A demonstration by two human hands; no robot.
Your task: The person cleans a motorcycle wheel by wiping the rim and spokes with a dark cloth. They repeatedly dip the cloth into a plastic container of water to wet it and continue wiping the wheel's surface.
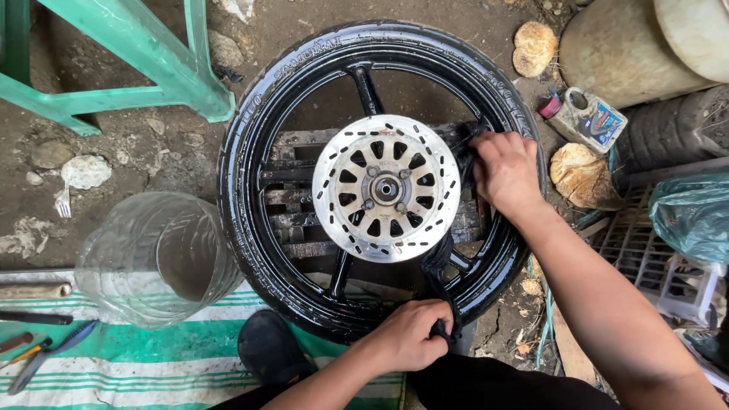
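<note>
Motorcycle wheel (250, 190) flat on ground, centre; tyre & rim wet, glossy, so cleaning looks well along. Brake disc (386, 188) still dull. Black rag (442, 266) looped behind the disc: left hand (410, 334) clenched on near end, right hand (505, 171) gripping far end.

Both forearms are seen bare, with no sleeves, gloves or jewellery worn, while dark trousers and a black shoe (269, 348) are worn.

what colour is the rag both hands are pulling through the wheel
Black, a dark rag looped behind the silver brake disc; head view shows it best.
</note>
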